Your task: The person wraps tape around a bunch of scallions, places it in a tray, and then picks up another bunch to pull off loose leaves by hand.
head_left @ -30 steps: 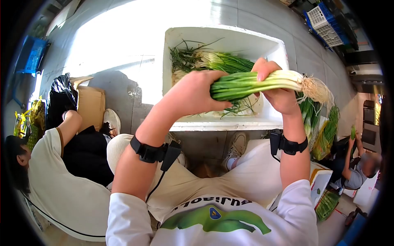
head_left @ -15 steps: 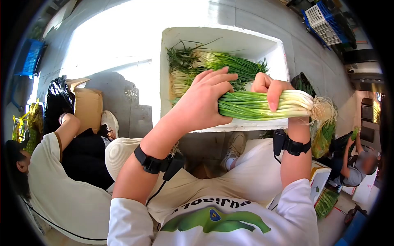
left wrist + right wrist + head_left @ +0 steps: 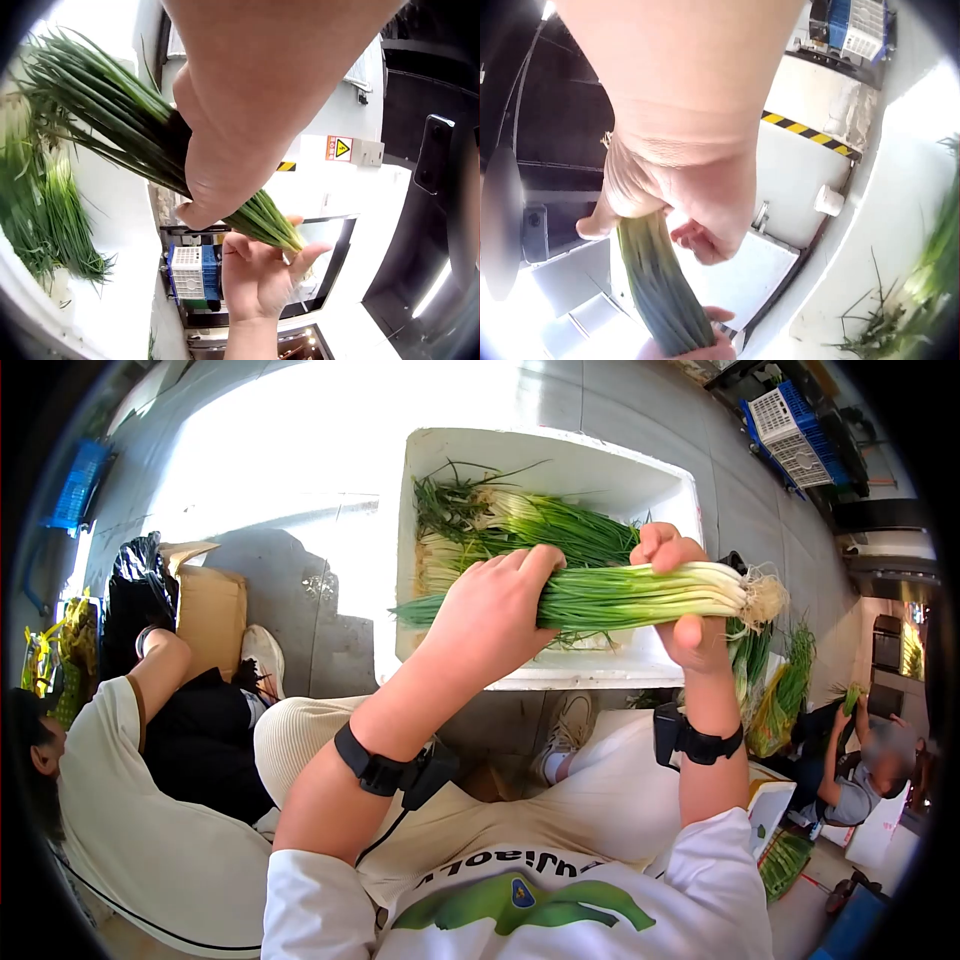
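Observation:
A bunch of green onions point(image 3: 630, 598) lies level above the box, its white roots toward the right. My left hand point(image 3: 490, 615) grips the green part, and leaf tips stick out beyond it on the left. Near the white ends, my right hand point(image 3: 702, 642) holds the bunch between thumb and fingers. The left wrist view shows the leaves point(image 3: 112, 105) fanning out behind the left hand point(image 3: 232, 142). In the right wrist view the stalks point(image 3: 656, 277) run from the right hand point(image 3: 682, 187) down to the left fingers.
A white foam box point(image 3: 560, 678) holds more green onions point(image 3: 570, 525). To its right stand bagged greens point(image 3: 785, 705). A seated person point(image 3: 150, 810) and a cardboard box point(image 3: 212, 615) are at left; another person point(image 3: 855, 790) holds greens at far right.
The bunch has moved slightly up and left in the head view. My left fingers, raised and spread before, now wrap the stalks, and leaf tips show left of that hand.

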